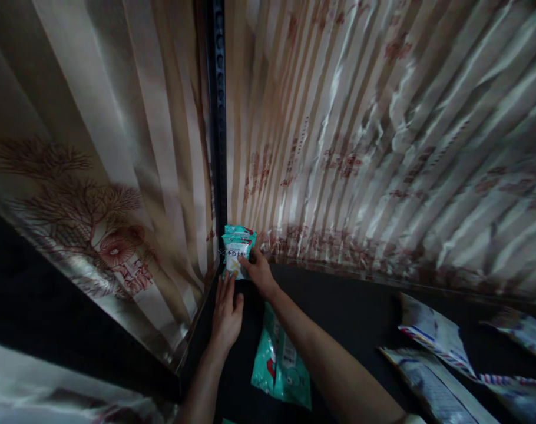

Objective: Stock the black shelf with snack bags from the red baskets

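Several teal and white snack bags [237, 254] stand upright one behind another in the far corner of the black surface. My right hand [260, 272] grips the front bag at its right side, with the thumb on its printed face. Low at the front of the same bag is my left hand [227, 309], its fingers stretched out and the fingertips at the bag's lower left edge. Another teal bag, a larger-looking snack bag [272, 359], lies flat nearer to me, partly hidden under my right forearm.
Striped, wrinkled curtains [303, 147] with reddish prints rise behind and on the left. A black perforated post [219, 106] stands in the corner. Several silvery-blue packets [436, 380] lie on the black surface [338, 306] at the right.
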`<state>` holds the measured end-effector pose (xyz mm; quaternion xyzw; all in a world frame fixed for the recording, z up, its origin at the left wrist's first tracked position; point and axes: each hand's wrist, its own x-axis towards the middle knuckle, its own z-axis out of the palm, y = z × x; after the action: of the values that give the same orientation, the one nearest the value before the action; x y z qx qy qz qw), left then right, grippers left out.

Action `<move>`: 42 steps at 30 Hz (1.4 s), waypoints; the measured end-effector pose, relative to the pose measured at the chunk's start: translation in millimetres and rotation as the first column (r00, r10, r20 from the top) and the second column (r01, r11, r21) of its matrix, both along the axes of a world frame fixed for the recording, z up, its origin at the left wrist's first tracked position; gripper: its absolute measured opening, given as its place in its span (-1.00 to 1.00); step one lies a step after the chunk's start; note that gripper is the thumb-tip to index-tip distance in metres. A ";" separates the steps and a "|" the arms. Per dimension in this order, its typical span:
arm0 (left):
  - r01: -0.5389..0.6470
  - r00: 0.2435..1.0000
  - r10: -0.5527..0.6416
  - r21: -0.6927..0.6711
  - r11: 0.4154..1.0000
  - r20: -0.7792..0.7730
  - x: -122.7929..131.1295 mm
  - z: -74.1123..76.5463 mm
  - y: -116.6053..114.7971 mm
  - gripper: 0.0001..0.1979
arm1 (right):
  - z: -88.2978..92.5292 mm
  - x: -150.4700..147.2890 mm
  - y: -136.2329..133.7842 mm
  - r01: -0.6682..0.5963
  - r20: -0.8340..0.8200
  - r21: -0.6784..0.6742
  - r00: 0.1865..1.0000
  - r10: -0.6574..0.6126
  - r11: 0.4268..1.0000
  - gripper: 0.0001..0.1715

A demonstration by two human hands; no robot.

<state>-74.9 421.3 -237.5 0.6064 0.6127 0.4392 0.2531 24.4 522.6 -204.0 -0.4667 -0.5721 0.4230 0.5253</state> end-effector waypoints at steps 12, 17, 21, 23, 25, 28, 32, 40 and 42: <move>0.014 1.000 -0.014 0.021 1.000 -0.008 -5.9 -10.4 9.1 -0.47 | -18.6 -6.5 4.2 0.099 0.119 0.043 0.987 -0.104 0.994 -0.59; -0.005 1.000 0.005 0.013 1.000 0.000 -2.7 -5.6 -0.6 -0.47 | -16.4 -0.8 -8.6 0.165 0.116 0.064 0.978 -0.172 0.984 -0.37; -0.017 0.998 0.018 0.011 1.000 -0.053 -4.0 1.2 -22.7 -0.53 | 0.4 22.2 -45.2 0.180 0.353 0.228 0.901 -0.254 0.957 -0.55; -0.012 0.996 0.015 0.030 0.999 -0.089 -6.4 6.0 -37.1 -0.56 | 10.4 36.8 -75.7 0.078 0.528 0.311 0.815 -0.241 0.947 -0.63; -0.019 0.993 0.026 0.061 0.998 -0.118 -8.1 11.9 -51.0 -0.59 | 16.7 49.8 -110.1 -0.083 0.680 0.304 0.717 -0.155 0.949 -0.62; -0.046 0.989 0.061 0.116 0.992 -0.132 -6.2 22.1 -68.1 -0.62 | 16.1 67.0 -154.2 -0.272 0.844 0.173 0.536 0.000 0.947 -0.54; -0.034 0.994 0.049 0.154 0.988 -0.098 4.5 34.1 -87.8 -0.67 | 7.0 98.6 -177.6 -0.283 0.925 0.067 0.378 0.047 0.957 -0.56; 0.105 0.994 -0.109 0.104 0.989 0.025 21.0 39.9 -156.1 -0.69 | 26.6 142.4 -223.4 -0.151 0.874 0.146 0.483 -0.056 0.978 -0.66; 0.140 0.990 -0.140 0.033 0.990 0.008 22.4 40.8 -178.5 -0.71 | 30.2 131.1 -252.5 -0.184 0.785 0.109 0.618 0.029 0.977 -0.64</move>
<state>-52.5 242.8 -196.7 0.6497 0.5599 0.4334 0.2766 155.5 270.1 -173.8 -0.5195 -0.8052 0.1568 0.2392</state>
